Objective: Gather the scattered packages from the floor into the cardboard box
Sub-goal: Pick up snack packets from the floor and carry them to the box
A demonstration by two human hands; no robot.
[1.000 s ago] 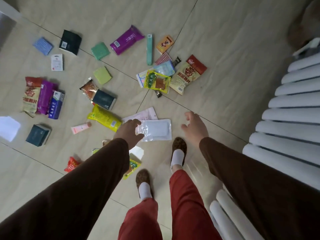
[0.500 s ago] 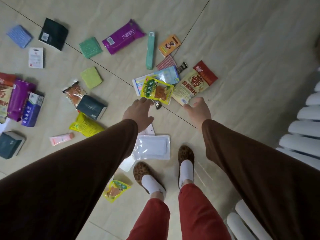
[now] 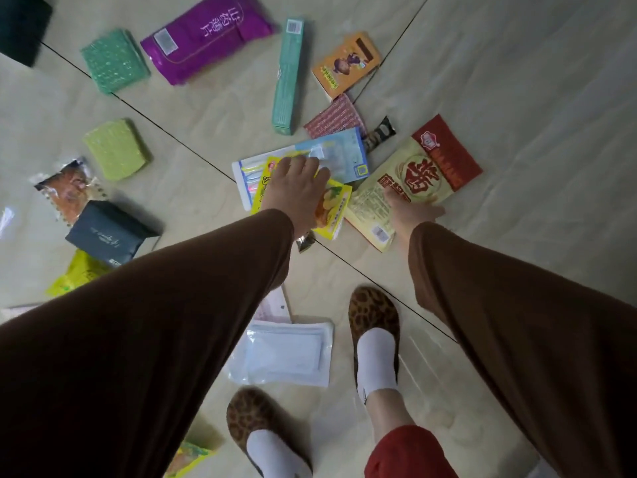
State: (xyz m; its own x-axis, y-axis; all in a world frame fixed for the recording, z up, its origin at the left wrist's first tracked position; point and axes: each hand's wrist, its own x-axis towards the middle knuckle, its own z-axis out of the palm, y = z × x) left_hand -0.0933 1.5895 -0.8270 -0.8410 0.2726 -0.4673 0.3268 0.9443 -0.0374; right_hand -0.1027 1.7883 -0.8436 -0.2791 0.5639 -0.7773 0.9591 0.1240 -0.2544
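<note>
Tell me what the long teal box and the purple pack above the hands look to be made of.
Long teal box: looks like thin matte cardboard, given its straight edges, flat faces and square ends. Purple pack: probably glossy plastic film, since it is pillow-shaped, wrinkled, shiny, with a flat sealed end.

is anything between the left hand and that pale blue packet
Yes. The yellow snack packet lies on top of the pale blue packet, and the left hand rests over both.

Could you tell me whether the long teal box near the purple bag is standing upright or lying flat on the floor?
Lying flat. The long teal box rests on a long side on the tiled floor, apart from both hands.
</note>
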